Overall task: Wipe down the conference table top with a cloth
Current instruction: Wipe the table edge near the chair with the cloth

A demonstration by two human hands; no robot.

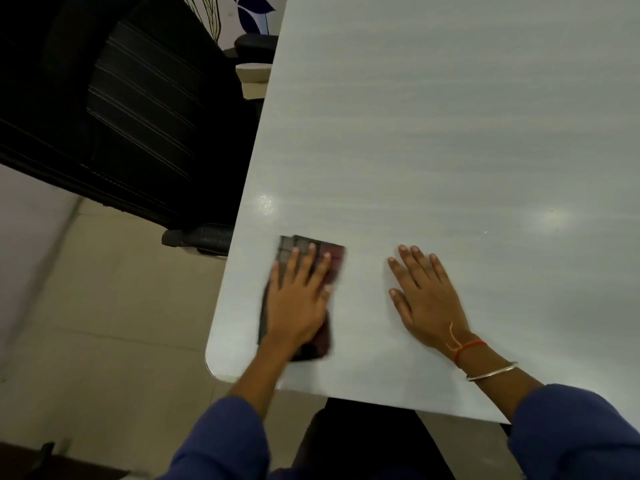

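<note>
Here the left hand [298,299] lies flat with fingers spread on the dark checked cloth [304,271], pressing it onto the pale desk [450,133] near its rounded corner. The right hand [424,299] rests open, palm down, beside the cloth. A black chair [131,109] stands beyond the desk's left edge.

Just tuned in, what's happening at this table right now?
A person in blue sleeves is wiping a pale grey conference table. The left hand presses flat on a dark checked cloth near the table's rounded near-left corner; the cloth looks motion-blurred. The right hand rests palm-down on the bare tabletop beside it, apart from the cloth, with an orange thread and a metal bangle at the wrist. A black office chair stands along the table's left edge.
</note>
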